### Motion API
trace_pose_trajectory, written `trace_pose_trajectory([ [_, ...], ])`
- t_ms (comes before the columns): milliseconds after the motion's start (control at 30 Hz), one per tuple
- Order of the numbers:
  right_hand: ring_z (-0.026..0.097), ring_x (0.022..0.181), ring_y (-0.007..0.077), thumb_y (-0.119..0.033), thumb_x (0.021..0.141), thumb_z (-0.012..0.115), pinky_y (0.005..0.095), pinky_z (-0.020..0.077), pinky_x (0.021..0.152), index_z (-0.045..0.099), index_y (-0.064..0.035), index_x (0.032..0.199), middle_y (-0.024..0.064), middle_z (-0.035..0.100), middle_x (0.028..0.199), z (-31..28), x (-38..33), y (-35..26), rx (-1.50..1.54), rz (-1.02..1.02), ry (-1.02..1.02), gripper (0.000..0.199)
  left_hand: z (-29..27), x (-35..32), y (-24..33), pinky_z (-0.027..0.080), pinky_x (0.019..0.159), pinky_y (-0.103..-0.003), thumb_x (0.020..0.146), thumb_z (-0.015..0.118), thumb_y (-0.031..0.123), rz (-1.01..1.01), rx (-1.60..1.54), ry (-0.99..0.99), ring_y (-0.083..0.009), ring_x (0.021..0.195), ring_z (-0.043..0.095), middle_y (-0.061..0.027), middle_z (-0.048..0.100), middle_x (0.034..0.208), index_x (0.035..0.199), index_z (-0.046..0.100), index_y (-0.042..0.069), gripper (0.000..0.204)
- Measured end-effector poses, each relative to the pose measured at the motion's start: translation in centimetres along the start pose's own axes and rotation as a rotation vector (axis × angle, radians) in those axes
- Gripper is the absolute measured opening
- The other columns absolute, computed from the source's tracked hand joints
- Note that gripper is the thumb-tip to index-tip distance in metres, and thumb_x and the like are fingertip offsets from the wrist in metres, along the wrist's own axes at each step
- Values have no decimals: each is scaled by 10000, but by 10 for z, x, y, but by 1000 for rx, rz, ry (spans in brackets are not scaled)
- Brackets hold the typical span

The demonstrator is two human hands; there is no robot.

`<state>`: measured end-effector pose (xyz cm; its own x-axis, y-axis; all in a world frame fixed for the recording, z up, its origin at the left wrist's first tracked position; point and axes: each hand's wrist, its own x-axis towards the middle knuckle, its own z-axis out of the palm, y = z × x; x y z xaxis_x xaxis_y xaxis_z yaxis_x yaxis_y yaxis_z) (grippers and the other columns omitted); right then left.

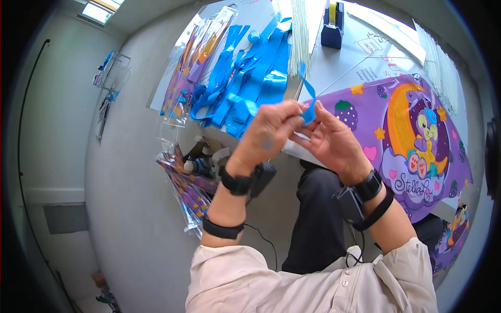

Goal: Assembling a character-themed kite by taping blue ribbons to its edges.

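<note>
Both hands are meeting at chest height above the table edge, pinching one blue ribbon (pixel 309 99) between them. L hand (pixel 266 135) is gripping w/ thumb & fingertips closed on the ribbon's lower end; a short blue tail is sticking out to the left of its knuckles. R hand (pixel 334 141) is closing its fingertips on the same strip from the other side, palm facing the L hand, fingers touching it. Ribbon is running up from the pinch, curving toward the top of the view.

Largest thing nearby: purple balloon (pixel 412 135), lying flat on the table (pixel 334 62) just right of the hands, printed w/ a moon, a cartoon animal, strawberries & hearts. Next, a pile of blue ribbons (pixel 250 78) is sitting on the table behind the L hand. Left of that, clear bags (pixel 195 57) w/ colourful contents are hanging over the table's edge. More bags (pixel 188 188) are lying lower, near the L wrist. White sticks (pixel 300 31) are lying beside the pile. Tape dispenser (pixel 332 23) is standing at the far end.
</note>
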<state>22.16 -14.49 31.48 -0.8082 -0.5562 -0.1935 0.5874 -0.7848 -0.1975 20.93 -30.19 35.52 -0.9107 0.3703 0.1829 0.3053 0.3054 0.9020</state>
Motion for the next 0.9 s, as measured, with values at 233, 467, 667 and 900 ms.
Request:
trace_pose_trajectory([
  [233,582,1034,298,-182,964,452,444,460,944,509,48,1139,187,603,1082,-8,-53,-9,1,-224,286,294,61,-113,40,398,518,-291,824,597,49,-333,-18,184,-140,545,518,-74,559,605,807,571,-13,70],
  [467,659,692,167,-166,959,469,229,533,573,577,51,1060,148,666,868,-26,-136,-31,-666,-118,53,263,88,-219,58,452,712,-255,791,657,88,-346,36,-291,-155,782,590,-77,614,820,921,632,-14,168],
  [667,641,623,106,-184,940,524,206,497,524,631,-13,949,71,658,745,3,-196,20,-850,50,23,202,113,-171,90,452,807,-267,935,528,346,-274,-426,221,-139,879,574,-75,632,961,1066,599,-64,436],
  [900,630,639,115,-148,913,561,216,501,569,631,10,932,64,648,734,-12,-242,38,-806,32,36,174,163,-167,113,446,668,-214,910,588,166,-277,-761,326,-90,696,542,-41,602,787,934,616,-12,181],
])
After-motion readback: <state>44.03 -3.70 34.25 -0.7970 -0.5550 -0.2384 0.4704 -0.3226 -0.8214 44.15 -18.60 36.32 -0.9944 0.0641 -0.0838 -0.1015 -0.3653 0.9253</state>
